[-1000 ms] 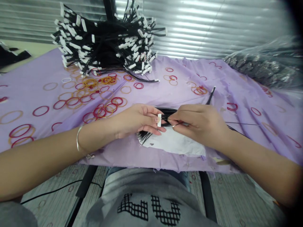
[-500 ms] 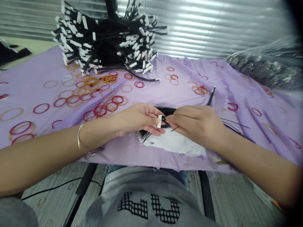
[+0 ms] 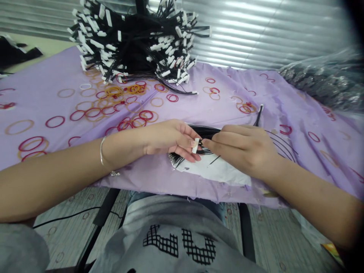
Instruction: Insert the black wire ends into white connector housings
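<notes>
My left hand (image 3: 182,142) pinches a small white plastic connector (image 3: 195,145) between thumb and fingers. Close on its right, my right hand (image 3: 244,146) has its thumb and forefinger closed on a thin black wire (image 3: 201,143) at the connector's edge. Whether the wire's tip is seated inside cannot be made out. Beneath both hands, a bundle of black wires (image 3: 203,131) with metal-tipped ends lies on a white sheet (image 3: 224,170). More wire tails come out to the right, behind my right hand.
A large heap of black cables with white connectors (image 3: 127,45) stands at the back on the purple cloth (image 3: 182,110). Red and yellow rubber bands (image 3: 113,91) lie scattered about. A clear plastic bag (image 3: 327,79) of small parts sits at the back right.
The whole view has shifted slightly, so things appear a little further right. Both hands keep their pinches at the connector, and the right fingertips sit close against its edge.
</notes>
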Action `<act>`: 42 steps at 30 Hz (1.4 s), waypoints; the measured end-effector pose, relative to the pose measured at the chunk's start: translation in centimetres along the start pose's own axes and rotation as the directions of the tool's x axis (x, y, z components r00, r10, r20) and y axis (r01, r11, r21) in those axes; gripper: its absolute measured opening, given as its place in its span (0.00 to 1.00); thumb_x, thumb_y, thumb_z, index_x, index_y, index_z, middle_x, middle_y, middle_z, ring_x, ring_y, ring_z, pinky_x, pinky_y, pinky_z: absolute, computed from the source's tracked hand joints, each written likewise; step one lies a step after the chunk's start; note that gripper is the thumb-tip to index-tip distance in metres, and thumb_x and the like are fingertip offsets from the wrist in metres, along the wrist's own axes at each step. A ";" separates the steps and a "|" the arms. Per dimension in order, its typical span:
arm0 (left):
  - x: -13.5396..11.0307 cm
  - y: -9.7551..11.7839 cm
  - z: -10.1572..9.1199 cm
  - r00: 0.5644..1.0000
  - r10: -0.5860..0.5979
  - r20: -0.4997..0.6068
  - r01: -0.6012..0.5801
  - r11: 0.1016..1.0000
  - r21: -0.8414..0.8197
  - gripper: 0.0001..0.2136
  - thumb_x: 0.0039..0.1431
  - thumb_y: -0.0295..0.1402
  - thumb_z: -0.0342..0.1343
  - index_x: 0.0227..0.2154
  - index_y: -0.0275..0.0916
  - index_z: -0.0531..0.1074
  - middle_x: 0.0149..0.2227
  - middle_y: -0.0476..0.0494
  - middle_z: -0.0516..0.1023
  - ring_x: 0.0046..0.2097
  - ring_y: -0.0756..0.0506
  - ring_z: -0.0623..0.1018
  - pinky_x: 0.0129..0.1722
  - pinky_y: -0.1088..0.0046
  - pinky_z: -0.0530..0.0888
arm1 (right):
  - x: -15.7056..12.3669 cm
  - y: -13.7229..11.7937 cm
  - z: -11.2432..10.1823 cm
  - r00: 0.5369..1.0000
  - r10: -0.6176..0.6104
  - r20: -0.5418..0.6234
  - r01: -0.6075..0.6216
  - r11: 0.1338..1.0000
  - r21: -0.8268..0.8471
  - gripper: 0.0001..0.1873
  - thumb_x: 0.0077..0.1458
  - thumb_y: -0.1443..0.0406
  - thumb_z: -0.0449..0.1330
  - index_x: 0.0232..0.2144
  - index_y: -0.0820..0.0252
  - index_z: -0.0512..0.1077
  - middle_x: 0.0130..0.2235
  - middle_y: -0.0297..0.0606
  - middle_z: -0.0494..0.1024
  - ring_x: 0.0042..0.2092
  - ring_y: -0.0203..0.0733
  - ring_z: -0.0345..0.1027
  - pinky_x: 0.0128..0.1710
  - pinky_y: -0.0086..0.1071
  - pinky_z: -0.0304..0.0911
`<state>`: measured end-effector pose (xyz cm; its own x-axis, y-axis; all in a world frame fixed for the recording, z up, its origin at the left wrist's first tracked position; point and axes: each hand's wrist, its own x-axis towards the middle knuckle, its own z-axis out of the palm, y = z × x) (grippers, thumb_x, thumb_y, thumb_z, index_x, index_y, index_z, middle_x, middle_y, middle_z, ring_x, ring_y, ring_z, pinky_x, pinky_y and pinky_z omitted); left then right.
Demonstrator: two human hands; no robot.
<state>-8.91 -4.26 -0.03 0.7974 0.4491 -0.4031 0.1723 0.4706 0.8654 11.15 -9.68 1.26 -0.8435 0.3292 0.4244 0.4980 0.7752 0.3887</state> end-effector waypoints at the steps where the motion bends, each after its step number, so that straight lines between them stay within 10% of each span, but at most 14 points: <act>1: 0.0 0.0 0.0 1.000 -0.009 -0.006 0.009 1.000 0.005 0.08 0.50 0.19 0.50 0.34 0.28 0.70 0.26 0.50 0.75 0.33 0.49 0.78 0.37 0.74 0.72 | 0.0 0.0 0.0 1.000 0.003 0.009 -0.003 1.000 0.006 0.07 0.58 0.72 0.52 0.33 0.64 0.71 0.29 0.36 0.73 0.30 0.34 0.62 0.25 0.29 0.56; 16: 0.5 0.0 0.3 0.997 -0.057 -0.059 0.056 0.998 -0.021 0.07 0.48 0.17 0.50 0.30 0.27 0.70 0.22 0.50 0.74 0.32 0.48 0.78 0.40 0.71 0.74 | 0.4 -0.1 0.7 0.997 -0.012 0.081 0.008 0.999 0.050 0.10 0.59 0.71 0.51 0.27 0.65 0.69 0.25 0.35 0.68 0.29 0.34 0.59 0.25 0.29 0.54; 24: 0.5 -0.2 0.0 0.999 0.024 -0.033 -0.029 0.991 -0.134 0.06 0.48 0.18 0.55 0.32 0.27 0.71 0.29 0.42 0.76 0.33 0.46 0.79 0.37 0.72 0.76 | -0.2 0.5 1.0 0.974 0.218 0.056 -0.225 0.929 0.295 0.08 0.58 0.68 0.53 0.34 0.68 0.69 0.33 0.40 0.71 0.35 0.35 0.65 0.33 0.29 0.63; 42: 0.7 -0.1 -0.9 0.997 -0.021 0.068 0.030 0.990 -0.134 0.08 0.47 0.20 0.58 0.33 0.26 0.74 0.31 0.39 0.77 0.34 0.45 0.79 0.38 0.70 0.77 | 0.4 0.0 1.9 0.985 0.167 0.052 -0.174 0.954 0.243 0.11 0.59 0.67 0.51 0.33 0.69 0.71 0.31 0.40 0.71 0.33 0.36 0.65 0.32 0.29 0.62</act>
<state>-8.93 -3.30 -0.63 0.8309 0.3866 -0.4002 0.1171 0.5817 0.8049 10.48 -8.51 -0.13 -0.7579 0.4814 0.4403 0.5734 0.8134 0.0978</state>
